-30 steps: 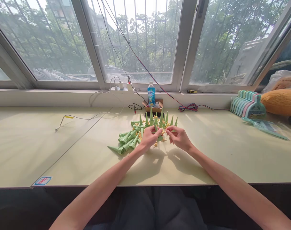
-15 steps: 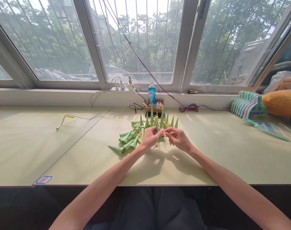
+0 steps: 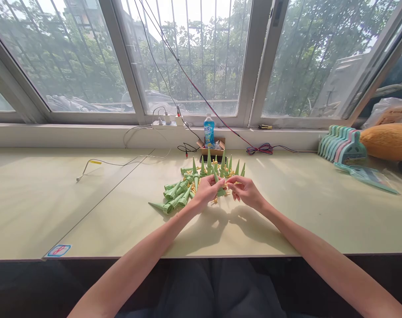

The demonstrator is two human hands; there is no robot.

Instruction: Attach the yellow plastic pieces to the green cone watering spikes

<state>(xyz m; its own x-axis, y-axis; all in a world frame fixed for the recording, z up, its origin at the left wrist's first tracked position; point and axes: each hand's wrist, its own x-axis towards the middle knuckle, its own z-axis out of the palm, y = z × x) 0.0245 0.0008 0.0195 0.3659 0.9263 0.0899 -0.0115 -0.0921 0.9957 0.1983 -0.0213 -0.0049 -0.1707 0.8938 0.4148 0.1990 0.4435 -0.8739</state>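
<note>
My left hand [image 3: 207,189] is closed around a green cone-shaped piece [image 3: 221,192], its tip leaning up and left. Against it, my right hand [image 3: 247,191] pinches a small yellowish part, mostly covered by the fingertips. Several green cones [image 3: 209,162] stand upright just behind my hands, with small yellow parts [image 3: 215,201] scattered among and in front of them. More green cones [image 3: 169,206] lie on their sides to the left of my left hand.
On the pale table [image 3: 121,229], a small cardboard box [image 3: 217,151] and a blue bottle [image 3: 209,130] stand behind the cones. Coiled cable [image 3: 262,149] lies right of them. Teal and pink plastic items [image 3: 343,145] are at the far right, and a bent metal rod [image 3: 83,171] lies left.
The view has shifted very slightly. Both hands keep nearly the same pose at the same green cone.
</note>
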